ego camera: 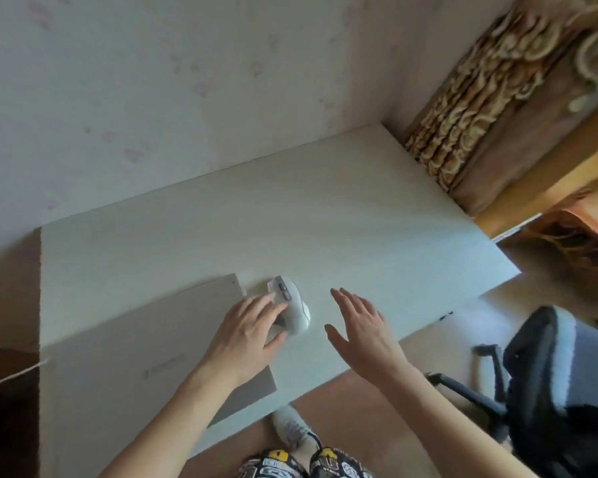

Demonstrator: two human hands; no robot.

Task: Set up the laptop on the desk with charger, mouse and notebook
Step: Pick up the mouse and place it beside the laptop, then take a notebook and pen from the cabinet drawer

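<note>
A closed silver laptop (145,357) lies flat on the left part of the white desk (325,219). Just right of its far corner rests a white mouse (292,305) with grey buttons. My left hand (246,336) lies over the laptop's right edge, fingers and thumb around the mouse's left side. My right hand (359,326) hovers open, fingers spread, a little to the right of the mouse and apart from it. A white cable (11,376) runs off the desk's left edge near the laptop. No notebook is in view.
The desk stands against a pale wall, with a patterned brown curtain (480,108) at its far right corner. A black and grey office chair (539,384) stands to the right of the desk's near edge. My legs and a white sock show below.
</note>
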